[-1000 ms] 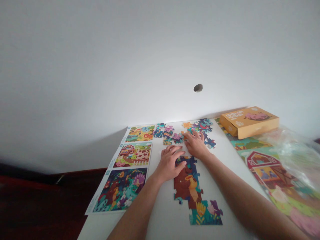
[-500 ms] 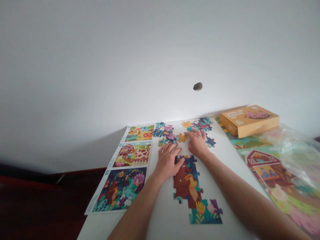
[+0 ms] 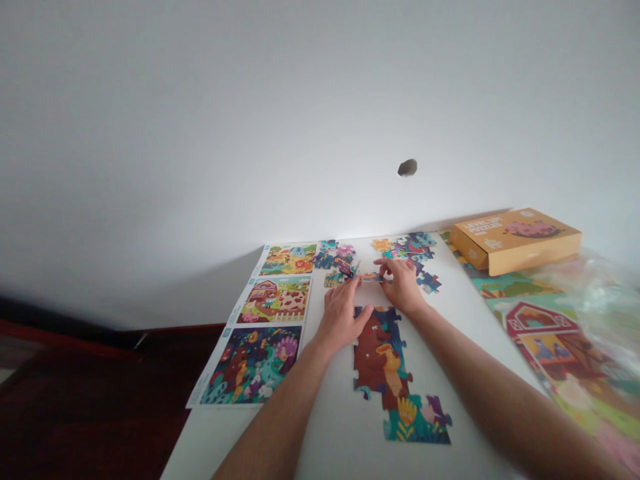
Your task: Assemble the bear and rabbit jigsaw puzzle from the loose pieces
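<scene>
My right hand (image 3: 401,285) pinches a puzzle piece (image 3: 371,277) at its edge, tilted so it shows thin, just above the table. My left hand (image 3: 344,317) is palm down with fingers stretched forward and thumb apart. Its fingertips reach a tilted dark puzzle piece (image 3: 347,271) at the front of the left pile; whether they touch it I cannot tell. Below both hands lies a partly joined puzzle (image 3: 375,360) with a brown bear, a honey pot and a yellow plant. Loose puzzle pieces (image 3: 325,257) lie left, and more pieces (image 3: 417,248) lie behind my right hand.
Three picture sheets (image 3: 255,367) line the left side of the white table (image 3: 320,427). On the right are an orange puzzle box (image 3: 530,237), clear plastic wrap (image 3: 600,293) and a large farm picture (image 3: 545,340). A wall (image 3: 250,133) with a hole rises behind.
My right hand has taken up a piece that lay flat and tilted it. My left hand's fingers have drawn together and reached forward to the left pile. The view has shifted slightly.
</scene>
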The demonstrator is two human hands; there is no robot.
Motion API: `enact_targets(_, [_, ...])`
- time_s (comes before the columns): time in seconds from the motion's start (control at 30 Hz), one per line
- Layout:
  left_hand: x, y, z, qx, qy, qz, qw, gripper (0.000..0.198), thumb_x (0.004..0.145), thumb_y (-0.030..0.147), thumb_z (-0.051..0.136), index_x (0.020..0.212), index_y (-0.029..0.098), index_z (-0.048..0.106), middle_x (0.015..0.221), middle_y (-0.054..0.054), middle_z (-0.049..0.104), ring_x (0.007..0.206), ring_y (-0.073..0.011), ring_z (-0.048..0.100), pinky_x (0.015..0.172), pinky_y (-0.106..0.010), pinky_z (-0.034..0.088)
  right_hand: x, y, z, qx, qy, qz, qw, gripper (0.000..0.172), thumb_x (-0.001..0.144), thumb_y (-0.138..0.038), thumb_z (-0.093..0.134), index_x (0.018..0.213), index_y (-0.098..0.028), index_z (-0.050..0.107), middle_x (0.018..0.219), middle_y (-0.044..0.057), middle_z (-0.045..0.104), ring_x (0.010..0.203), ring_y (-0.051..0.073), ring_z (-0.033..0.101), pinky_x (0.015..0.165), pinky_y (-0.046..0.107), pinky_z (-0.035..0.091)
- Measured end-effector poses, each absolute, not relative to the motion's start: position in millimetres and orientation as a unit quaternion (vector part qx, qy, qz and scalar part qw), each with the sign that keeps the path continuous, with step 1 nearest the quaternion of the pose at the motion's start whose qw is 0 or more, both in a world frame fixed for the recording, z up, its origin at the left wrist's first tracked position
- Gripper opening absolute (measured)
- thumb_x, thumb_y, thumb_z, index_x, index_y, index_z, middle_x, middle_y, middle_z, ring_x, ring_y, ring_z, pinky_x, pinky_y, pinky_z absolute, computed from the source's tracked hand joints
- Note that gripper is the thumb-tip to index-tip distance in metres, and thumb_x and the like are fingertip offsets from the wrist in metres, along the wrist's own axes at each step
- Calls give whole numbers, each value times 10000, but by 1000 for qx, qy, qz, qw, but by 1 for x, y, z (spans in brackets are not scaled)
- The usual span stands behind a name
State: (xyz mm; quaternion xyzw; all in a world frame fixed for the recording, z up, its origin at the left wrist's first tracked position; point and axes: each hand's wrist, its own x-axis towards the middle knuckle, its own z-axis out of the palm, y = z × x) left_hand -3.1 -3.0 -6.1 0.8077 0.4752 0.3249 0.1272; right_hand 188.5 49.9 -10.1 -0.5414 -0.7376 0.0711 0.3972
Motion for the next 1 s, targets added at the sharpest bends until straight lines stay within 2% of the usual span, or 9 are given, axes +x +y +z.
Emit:
enact_targets(0.1, [-5, 2, -11, 765, 479, 393, 173, 767, 898, 285, 611, 1531, 200, 186, 1267, -134, 660, 1230, -267, 590, 1084, -491, 396, 189, 48, -8, -464, -756, 105, 450, 219, 793, -90, 594, 854, -244, 737, 933, 55, 674, 960, 231, 585, 933, 409, 401])
enact_targets(0.17, [-7, 4, -11, 743, 478, 421, 204, 791, 898, 283, 615, 1539, 199, 160, 1225, -119, 686, 1190, -248, 623, 1076, -468, 418, 189, 47, -7, -426, -758, 127, 477, 201, 801, -99, 602, 797, -244, 742, 992, 66, 662, 980, 228, 580, 890, 387, 434])
enact_targets(0.27, [-9, 8, -10, 733, 467, 431, 242, 680, 885, 279, 634, 1484, 205, 320, 1180, -98, 709, 1144, -229, 651, 1062, -428, 444, 188, 46, -7, -387, -763, 170, 488, 230, 807, -79, 584, 798, -246, 742, 958, 49, 690, 933, 209, 608, 879, 375, 458])
enact_targets(0.33, [-10, 9, -9, 729, 465, 430, 257, 551, 880, 273, 641, 1395, 206, 456, 1135, -82, 723, 1103, -220, 668, 1052, -407, 456, 188, 46, -7, -379, -771, 193, 474, 275, 793, -49, 566, 823, -255, 744, 897, 27, 719, 893, 200, 627, 886, 370, 464])
enact_targets(0.43, [-11, 11, -9, 720, 477, 432, 262, 421, 865, 243, 650, 1277, 204, 576, 1068, -63, 736, 1049, -214, 682, 1034, -393, 468, 187, 44, -7, -404, -770, 202, 450, 309, 775, -41, 554, 850, -264, 754, 897, 26, 735, 894, 203, 637, 889, 367, 470])
enact_targets(0.63, [-11, 12, -11, 698, 502, 444, 253, 339, 857, 231, 645, 1194, 193, 648, 941, -41, 735, 904, -192, 692, 899, -334, 519, 187, 39, -5, -417, -761, 226, 443, 477, 692, -10, 466, 1036, -233, 710, 911, 16, 735, 865, 185, 659, 855, 333, 479])
enact_targets(0.7, [-11, 13, -11, 680, 516, 455, 252, 310, 857, 238, 648, 1162, 180, 664, 919, -44, 737, 863, -188, 692, 847, -318, 529, 188, 37, -2, -408, -767, 227, 441, 439, 708, -40, 483, 1041, -219, 706, 867, 14, 730, 821, 182, 656, 830, 326, 475])
enact_targets(0.83, [-10, 15, -12, 666, 523, 467, 255, 241, 850, 241, 663, 1078, 167, 690, 895, -48, 750, 833, -188, 701, 818, -315, 537, 187, 35, 3, -411, -784, 194, 423, 251, 834, -201, 568, 1026, -199, 729, 748, 23, 671, 733, 182, 624, 780, 335, 447])
enact_targets(1.0, [-10, 15, -15, 674, 515, 464, 254, 184, 862, 285, 664, 1006, 179, 705, 931, -49, 765, 875, -194, 717, 829, -311, 551, 186, 34, 3, -416, -790, 173, 416, 255, 905, -245, 546, 1093, -210, 714, 758, 30, 658, 749, 183, 610, 780, 342, 423])
